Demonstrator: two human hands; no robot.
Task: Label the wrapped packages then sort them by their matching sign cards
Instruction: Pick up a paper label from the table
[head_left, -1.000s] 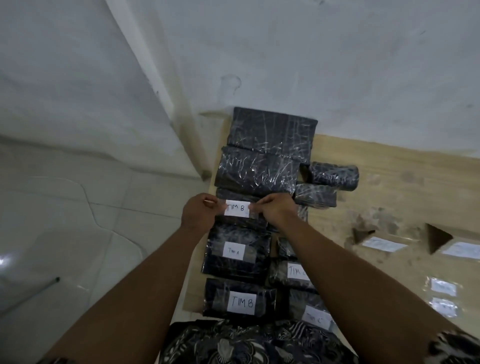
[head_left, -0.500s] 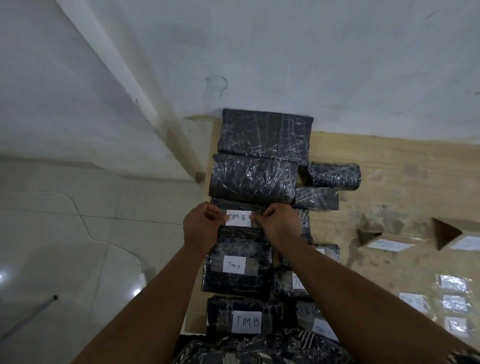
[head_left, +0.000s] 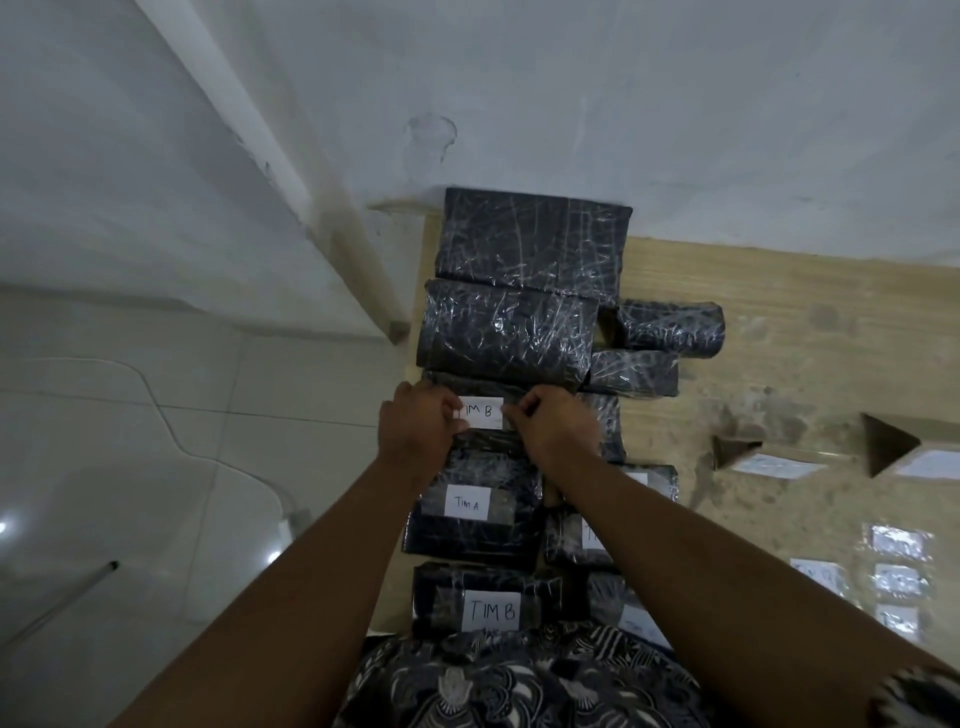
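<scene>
Several black plastic-wrapped packages lie in a column on a wooden table (head_left: 789, 312). My left hand (head_left: 415, 431) and my right hand (head_left: 550, 431) press the two ends of a white "TIM B" label (head_left: 483, 413) onto a mostly hidden package (head_left: 483, 387), fingers curled at its edges. Nearer to me lie a package labelled "TIM A" (head_left: 467, 503) and one labelled "TIM B" (head_left: 491, 610). Two large unlabelled packages (head_left: 506, 338) (head_left: 530, 241) sit farther back. My right forearm hides part of the right-hand column.
Two small rolled packages (head_left: 670, 328) (head_left: 631, 372) lie right of the column. Folded cardboard sign cards (head_left: 774, 460) (head_left: 914, 457) stand at the right, with several loose taped labels (head_left: 896, 577) near them. The wall runs behind; tiled floor lies left of the table edge.
Both hands have stayed on the "TIM B" label, shifting a little closer along its ends. The camera has tilted slightly.
</scene>
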